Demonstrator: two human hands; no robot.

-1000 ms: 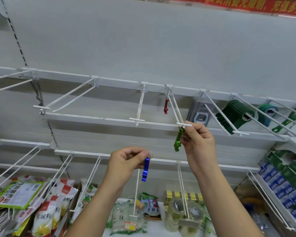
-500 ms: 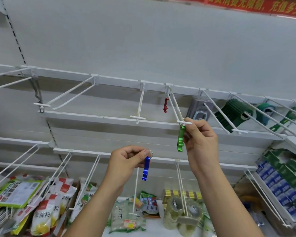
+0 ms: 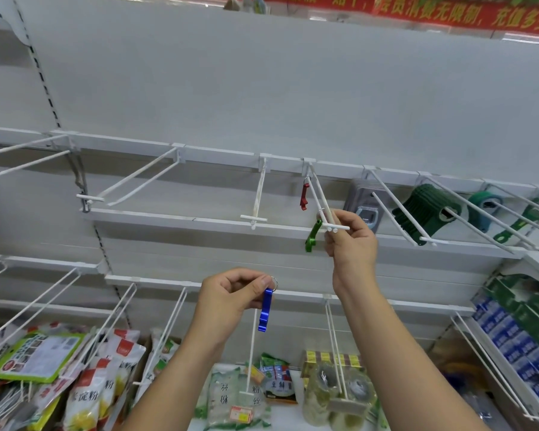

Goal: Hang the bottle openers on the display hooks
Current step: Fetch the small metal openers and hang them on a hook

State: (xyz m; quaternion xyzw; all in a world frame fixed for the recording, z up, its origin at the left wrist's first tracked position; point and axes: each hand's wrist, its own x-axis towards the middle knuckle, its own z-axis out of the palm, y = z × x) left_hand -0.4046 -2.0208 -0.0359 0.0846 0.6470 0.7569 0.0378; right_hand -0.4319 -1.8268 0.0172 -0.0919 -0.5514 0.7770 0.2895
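A red bottle opener hangs at the back of a white double-wire display hook on the upper rail. A green bottle opener dangles tilted from the lower wire near the hook's front tip, its ring threaded on the wire. My right hand pinches at the hook's tip beside the green opener. My left hand is lower and to the left, pinching the key ring of a blue bottle opener that hangs straight down.
Bare white hooks stick out to the left on the same rail. To the right hang a grey packaged item, green pads and green tape rolls. Lower hooks carry food packets, and boxes sit at the right.
The green opener's ring has gone up onto the hook's lower wire and slid slightly back; it now hangs tilted. My left hand with the blue opener has stayed in place.
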